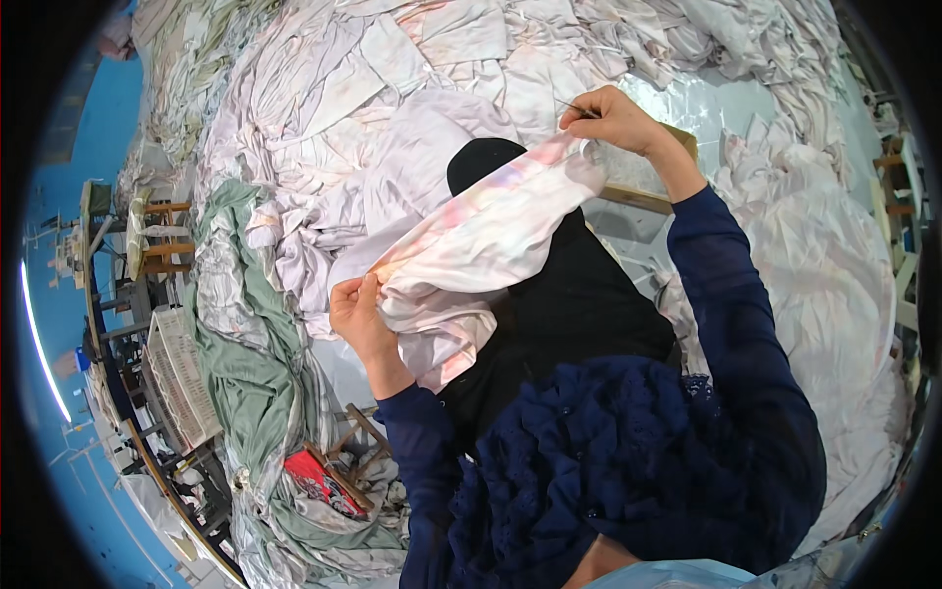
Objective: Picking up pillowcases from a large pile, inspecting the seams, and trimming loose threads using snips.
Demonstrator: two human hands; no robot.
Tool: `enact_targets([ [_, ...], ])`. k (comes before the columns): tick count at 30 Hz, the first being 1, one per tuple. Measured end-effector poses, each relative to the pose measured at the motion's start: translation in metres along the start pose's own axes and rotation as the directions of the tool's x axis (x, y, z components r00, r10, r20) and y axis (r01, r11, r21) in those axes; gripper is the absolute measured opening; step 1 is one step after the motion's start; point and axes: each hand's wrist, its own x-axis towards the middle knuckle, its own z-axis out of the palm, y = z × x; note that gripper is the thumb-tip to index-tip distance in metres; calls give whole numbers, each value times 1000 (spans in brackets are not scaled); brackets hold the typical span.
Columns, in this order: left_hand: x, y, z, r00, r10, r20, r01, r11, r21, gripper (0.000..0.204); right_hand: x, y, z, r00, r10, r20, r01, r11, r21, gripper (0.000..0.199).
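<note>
A pale cloth with pink, orange and lilac blotches is stretched on a slant in front of me above my black-clad lap. My left hand pinches its lower left edge between thumb and fingers. At the upper right end, my right hand is closed on the cloth's other corner. A small, thin dark tool pokes out from the right fingers; its exact kind is too small to tell. The loose part of the cloth drapes down beneath the left hand and over my lap.
Heaps of pale pinkish cloth spread ahead, and more pale cloth lies at right. A wooden-edged box sits behind my right wrist. To the left are green cloth, a white plastic basket and a stool with a red seat.
</note>
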Motion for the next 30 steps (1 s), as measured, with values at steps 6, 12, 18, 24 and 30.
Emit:
enact_targets([
  [6,-2,-2,2,999,-5,54,5,1000,6,13,3,1,10,988,-69,-141,62,997,-53,19],
  [12,-6,-15,10,981,-59,184,55,998,22,13,-3,-20,48,959,-99,-266,76,992,-96,26],
  [18,-3,1,8,981,-21,194,40,995,-94,12,-4,-19,80,973,-232,-16,217,932,-289,48],
  [24,-14,45,-6,949,119,293,-88,989,-117,13,1,-19,74,993,-112,-34,100,964,-247,25],
  [30,-65,120,-1,830,429,356,-454,891,-16,14,5,-68,52,727,-484,-488,487,864,-131,14],
])
